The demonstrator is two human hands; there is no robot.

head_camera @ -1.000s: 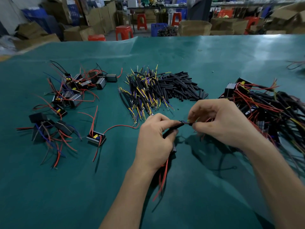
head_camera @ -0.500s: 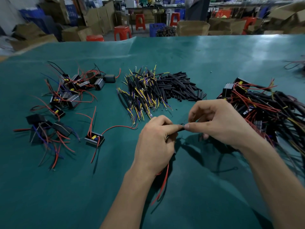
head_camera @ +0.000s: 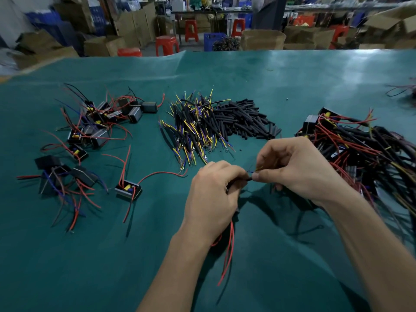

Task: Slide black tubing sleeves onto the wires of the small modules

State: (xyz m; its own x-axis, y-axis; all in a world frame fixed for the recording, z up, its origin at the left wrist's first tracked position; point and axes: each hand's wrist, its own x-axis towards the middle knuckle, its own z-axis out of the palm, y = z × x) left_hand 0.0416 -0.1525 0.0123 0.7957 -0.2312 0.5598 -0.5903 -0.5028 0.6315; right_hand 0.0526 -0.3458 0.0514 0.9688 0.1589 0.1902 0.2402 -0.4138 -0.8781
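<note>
- The left hand [head_camera: 211, 197] is gripping a black sleeve [head_camera: 244, 180] over the green table [head_camera: 292, 86], red wires [head_camera: 227, 251] trailing below its wrist
- The right hand [head_camera: 297, 170] is pinching thin blue and yellow wire ends [head_camera: 255, 169] at the sleeve's mouth
- Loose sleeves [head_camera: 243, 120] are lying in a pile beyond the hands, unsleeved modules [head_camera: 99, 124] far left

A green mat [head_camera: 292, 86] covers the table. Beyond its far edge stand red plastic stools [head_camera: 167, 44], one at the far left and others farther back. A blue crate [head_camera: 213, 40] sits near the far middle, next to a brown cardboard box [head_camera: 262, 39]. More cardboard boxes [head_camera: 126, 25] are stacked at the far left and far right.
</note>
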